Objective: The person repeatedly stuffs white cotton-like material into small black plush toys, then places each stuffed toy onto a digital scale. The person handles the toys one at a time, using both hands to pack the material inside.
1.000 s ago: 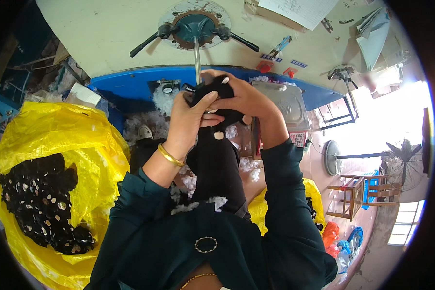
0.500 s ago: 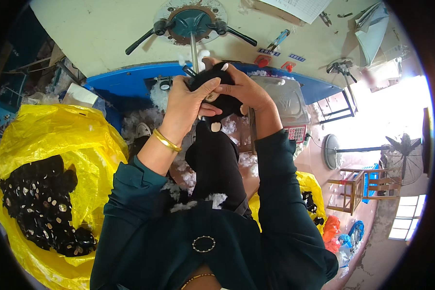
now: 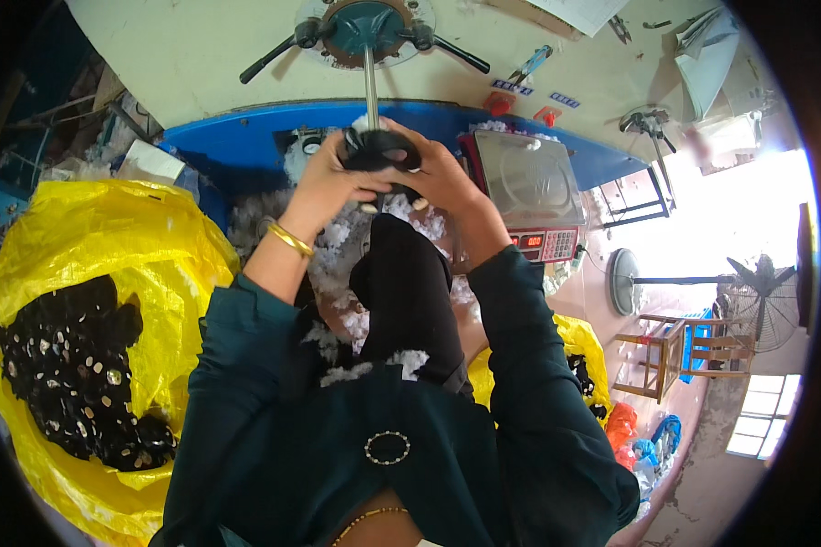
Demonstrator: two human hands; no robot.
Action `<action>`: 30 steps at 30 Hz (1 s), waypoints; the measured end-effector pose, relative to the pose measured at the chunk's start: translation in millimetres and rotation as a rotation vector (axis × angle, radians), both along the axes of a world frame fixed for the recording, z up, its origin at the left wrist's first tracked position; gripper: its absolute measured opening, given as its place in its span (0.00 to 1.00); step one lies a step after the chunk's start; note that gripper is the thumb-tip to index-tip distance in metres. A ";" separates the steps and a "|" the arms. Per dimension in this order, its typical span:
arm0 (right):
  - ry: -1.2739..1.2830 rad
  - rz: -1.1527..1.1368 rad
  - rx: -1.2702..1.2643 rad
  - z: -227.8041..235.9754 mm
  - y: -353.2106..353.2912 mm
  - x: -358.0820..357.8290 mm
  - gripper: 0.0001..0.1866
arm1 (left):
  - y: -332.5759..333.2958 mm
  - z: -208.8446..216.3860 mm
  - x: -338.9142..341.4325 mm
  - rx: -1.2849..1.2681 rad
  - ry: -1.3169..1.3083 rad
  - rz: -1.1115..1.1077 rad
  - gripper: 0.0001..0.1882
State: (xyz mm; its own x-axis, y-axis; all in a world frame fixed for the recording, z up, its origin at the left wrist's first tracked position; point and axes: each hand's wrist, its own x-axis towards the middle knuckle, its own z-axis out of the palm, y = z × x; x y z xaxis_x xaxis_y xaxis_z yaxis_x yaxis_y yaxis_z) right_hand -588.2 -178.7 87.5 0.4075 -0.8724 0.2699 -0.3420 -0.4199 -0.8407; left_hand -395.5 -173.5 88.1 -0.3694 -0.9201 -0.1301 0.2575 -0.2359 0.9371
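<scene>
A black plush toy piece [image 3: 380,153] with small pale patches is bunched at the lower end of a metal tube [image 3: 370,91]. The tube sticks out from a round dark green fitting [image 3: 363,29] with two black lever handles. My left hand [image 3: 324,190] wraps the toy from the left, fingers curled beneath it. From the right, my right hand [image 3: 440,180] grips it with fingers closed around its side. White fluff shows beside the tube end. The toy hides the tip of the tube, so how far it sits inside cannot be seen.
At left a yellow sack [image 3: 128,214] holds black plush pieces [image 3: 68,383]; another yellow sack [image 3: 590,337] stands at right. A scale [image 3: 527,182] sits right of my hands. White fluff [image 3: 337,242] litters the floor. Further right are a wooden stool [image 3: 646,360] and a fan [image 3: 759,301].
The toy has turned and bunched up against the tube end, its pale face patch now out of sight. Both hands have shifted their hold. More of the scale shows.
</scene>
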 end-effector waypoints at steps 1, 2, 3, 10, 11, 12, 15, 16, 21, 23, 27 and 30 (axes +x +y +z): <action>-0.026 -0.027 -0.056 -9.1 1.5 7.3 0.41 | -3.1 -6.4 4.8 0.003 0.007 0.023 0.31; -0.023 -0.063 -0.200 -20.3 0.9 13.8 0.44 | -3.9 -4.7 8.7 -0.040 -0.034 0.063 0.25; -0.042 -0.122 -0.167 -19.9 4.8 21.3 0.46 | -3.0 3.0 12.3 -0.026 -0.070 0.031 0.25; -0.267 -0.312 0.031 16.7 35.0 57.6 0.46 | 19.7 61.4 38.0 0.079 -0.063 -0.027 0.24; -0.258 -0.356 0.082 19.2 26.7 51.4 0.39 | 23.5 67.8 35.4 0.057 -0.056 -0.024 0.23; -0.435 -0.198 0.263 30.5 17.1 48.5 0.36 | 25.9 69.4 35.6 0.046 -0.047 -0.008 0.23; -0.578 -0.102 0.438 51.9 12.3 45.7 0.29 | 8.2 67.2 31.5 0.061 -0.127 -0.025 0.23; -0.583 -0.114 0.407 36.2 13.2 46.8 0.29 | 11.0 64.1 31.1 0.061 -0.119 0.002 0.24; -0.514 -0.170 0.290 21.2 45.7 43.1 0.32 | 54.1 58.0 17.2 0.043 -0.081 0.089 0.25; -0.612 -0.186 0.478 36.3 25.7 51.2 0.33 | 29.5 55.1 19.0 -0.018 -0.107 0.179 0.21; -0.640 -0.249 0.366 18.7 22.4 54.0 0.35 | 22.1 46.9 21.1 -0.003 -0.123 0.156 0.22; -0.428 -0.172 0.263 10.0 60.3 34.8 0.40 | 68.2 49.9 22.1 0.047 -0.113 0.066 0.25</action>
